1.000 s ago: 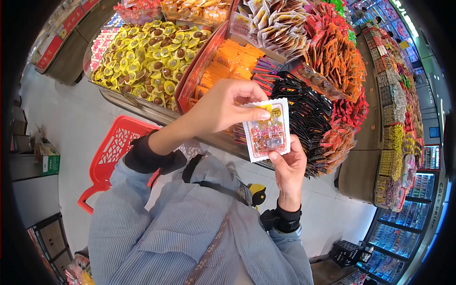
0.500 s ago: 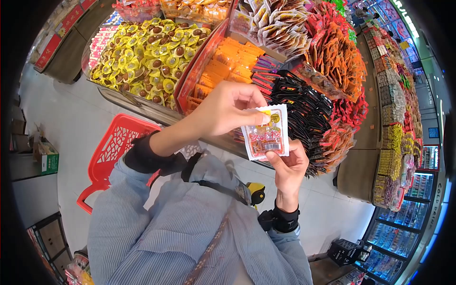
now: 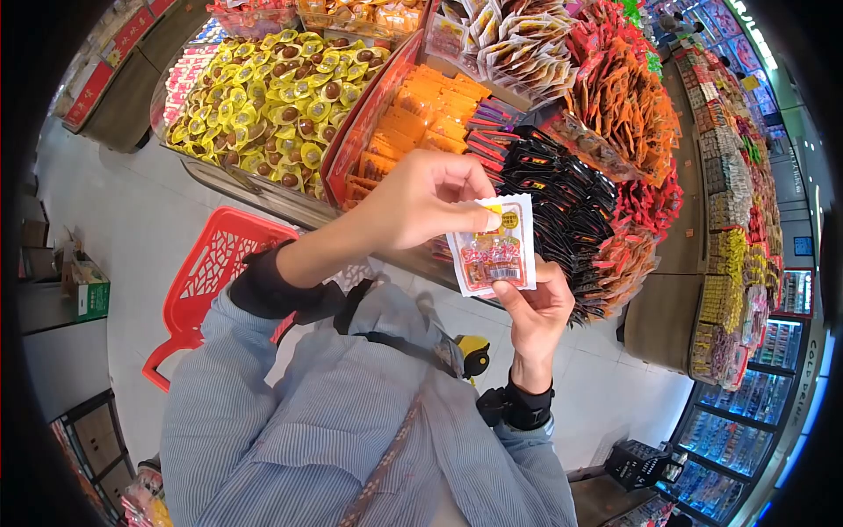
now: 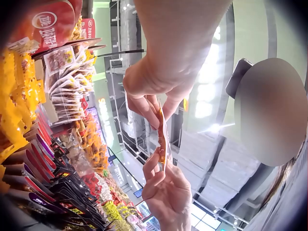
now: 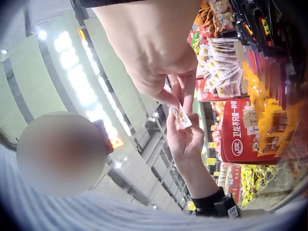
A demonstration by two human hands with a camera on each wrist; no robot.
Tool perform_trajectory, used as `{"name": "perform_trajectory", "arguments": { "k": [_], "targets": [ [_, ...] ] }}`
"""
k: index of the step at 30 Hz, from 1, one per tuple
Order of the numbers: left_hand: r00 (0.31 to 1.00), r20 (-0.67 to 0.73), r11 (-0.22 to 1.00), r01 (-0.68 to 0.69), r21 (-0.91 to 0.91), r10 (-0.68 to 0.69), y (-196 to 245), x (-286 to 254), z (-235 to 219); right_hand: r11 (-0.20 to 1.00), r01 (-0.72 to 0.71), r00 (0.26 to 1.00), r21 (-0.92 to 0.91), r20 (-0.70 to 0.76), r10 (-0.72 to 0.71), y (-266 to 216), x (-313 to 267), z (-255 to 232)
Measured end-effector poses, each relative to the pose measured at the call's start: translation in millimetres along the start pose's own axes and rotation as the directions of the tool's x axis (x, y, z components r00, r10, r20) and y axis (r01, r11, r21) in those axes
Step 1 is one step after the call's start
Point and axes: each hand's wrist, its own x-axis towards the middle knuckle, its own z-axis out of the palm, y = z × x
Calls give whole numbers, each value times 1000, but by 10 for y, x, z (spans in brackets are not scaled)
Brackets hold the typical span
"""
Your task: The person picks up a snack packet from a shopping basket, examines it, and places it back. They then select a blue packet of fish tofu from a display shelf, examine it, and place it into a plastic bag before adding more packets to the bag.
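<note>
A small white-edged snack packet (image 3: 492,253) with red lettering and a clear middle is held up in front of the body. My left hand (image 3: 430,200) pinches its upper left part, the thumb lying across the front. Lower right, my right hand (image 3: 534,307) pinches the bottom edge, thumb in front and fingers behind. Seen edge-on in the left wrist view, the packet (image 4: 162,137) is thin, with the left hand (image 4: 154,91) on one end and the right hand (image 4: 168,192) on the other. Behind it lie black snack packets (image 3: 562,198) and orange packets (image 3: 421,119).
A display bin of yellow-wrapped snacks (image 3: 272,110) stands at the left. Brown-edged packets (image 3: 527,53) and orange-red packets (image 3: 628,105) fill the far sections. A red shopping basket (image 3: 198,281) is beside my left arm. Drink coolers (image 3: 738,422) line the right side.
Both hands still pinch the packet. It has shifted slightly down, and the right hand with it has moved a little; the grips look the same.
</note>
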Motion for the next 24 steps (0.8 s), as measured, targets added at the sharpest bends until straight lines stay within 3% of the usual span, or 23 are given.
{"name": "perform_trajectory", "arguments": {
  "k": [7, 10, 13, 20, 24],
  "targets": [
    [999, 23, 1000, -30, -1, 30, -111, 33, -14, 999, -34, 999, 8, 30, 34, 84, 10, -79],
    [987, -86, 977, -120, 177, 137, -125, 15, 89, 981, -186, 982, 59, 25, 185, 120, 86, -145],
    [927, 5, 750, -307, 586, 376, -179, 40, 120, 968, -242, 970, 62, 7, 242, 207, 138, -210],
    [900, 133, 543, -362, 758, 416, -214, 58, 186, 948, -315, 947, 36, -55, 317, 239, 146, -314],
    [857, 241, 421, -446, 790, 455, -228, 71, 239, 961, -275, 953, -28, -139, 269, 249, 128, -350]
  ]
}}
